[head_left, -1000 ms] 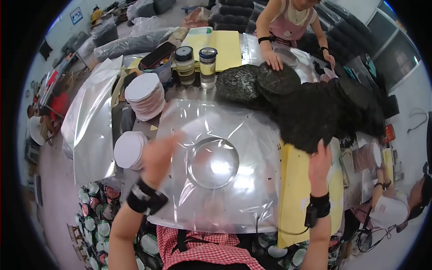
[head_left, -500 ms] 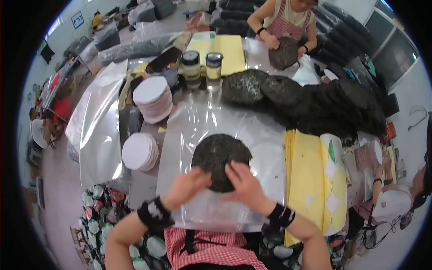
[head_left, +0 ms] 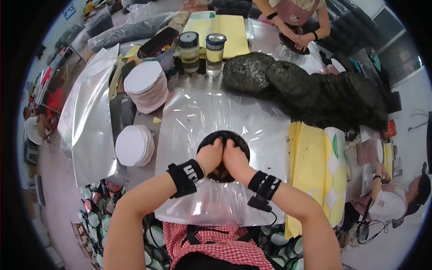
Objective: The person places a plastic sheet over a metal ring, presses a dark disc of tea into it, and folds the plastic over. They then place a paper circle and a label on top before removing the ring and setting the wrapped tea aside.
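Note:
A dark round cake of seaweed-like material lies on the shiny clear plastic sheet before me. My left hand and my right hand are side by side over its middle, thumbs nearly touching at the top. The fingers of both hands curl inward and bear down on the cake. Most of its centre is hidden beneath them; its smooth dark edge shows all around. Black straps are wrapped about both my wrists.
Stacks of round white paper stand at the left, yellow sheets at the right. Behind are a heap of dark cakes and two lidded jars. Across the table a person presses a similar cake; another person sits at right.
My hands have moved from the cake's near edges inward and together over its middle. The cake looks smaller and rounder. The person opposite has lowered their cake and bends over it.

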A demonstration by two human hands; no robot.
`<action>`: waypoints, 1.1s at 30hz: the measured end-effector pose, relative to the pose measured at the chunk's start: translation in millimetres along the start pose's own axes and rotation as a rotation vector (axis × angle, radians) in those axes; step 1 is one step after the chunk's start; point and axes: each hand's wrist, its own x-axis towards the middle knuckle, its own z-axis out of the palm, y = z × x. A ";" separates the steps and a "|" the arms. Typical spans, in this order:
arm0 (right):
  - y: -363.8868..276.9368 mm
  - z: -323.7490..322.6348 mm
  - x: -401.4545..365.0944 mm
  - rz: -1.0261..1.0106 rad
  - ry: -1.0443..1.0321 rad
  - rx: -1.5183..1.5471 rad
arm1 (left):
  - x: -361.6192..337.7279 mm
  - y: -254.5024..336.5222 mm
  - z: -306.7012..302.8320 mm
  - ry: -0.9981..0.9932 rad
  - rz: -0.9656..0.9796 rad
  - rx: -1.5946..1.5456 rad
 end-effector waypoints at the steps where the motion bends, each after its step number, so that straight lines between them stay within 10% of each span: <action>1: 1.2 -1.0 -3.6 -0.063 0.086 0.006 | -6.3 3.4 -5.5 -0.028 0.035 0.036; 9: 3.4 -11.2 -12.1 -0.224 -0.011 -0.299 | -148.7 34.4 -56.2 0.442 0.219 -0.211; 15: -0.3 -12.3 -10.2 -0.177 -0.038 -0.250 | -241.2 27.8 -40.8 0.440 0.117 0.242; 18: -0.1 -6.7 -13.7 -0.107 -0.035 -0.179 | -245.2 27.4 9.4 0.788 0.961 -0.039; 20: -13.7 -20.4 -20.5 -0.055 -0.102 -0.232 | -205.4 10.6 55.0 0.385 0.166 -0.068; 22: -14.3 -17.5 -21.0 -0.037 -0.059 -0.179 | -148.4 4.4 22.2 0.801 0.056 -0.302; 26: 18.1 -47.3 -59.1 -0.240 0.302 0.317 | -96.1 41.2 16.6 0.611 0.171 0.131; 29: 86.0 -33.8 -114.5 0.219 0.901 0.091 | -93.3 33.5 18.1 0.542 0.165 0.083; 30: 111.9 -27.5 -130.7 0.539 0.258 0.437 | -94.8 34.5 15.2 0.514 0.153 0.046; 33: 119.0 -57.4 -157.3 0.412 0.225 1.179 | -94.6 37.8 18.6 0.523 0.136 -0.057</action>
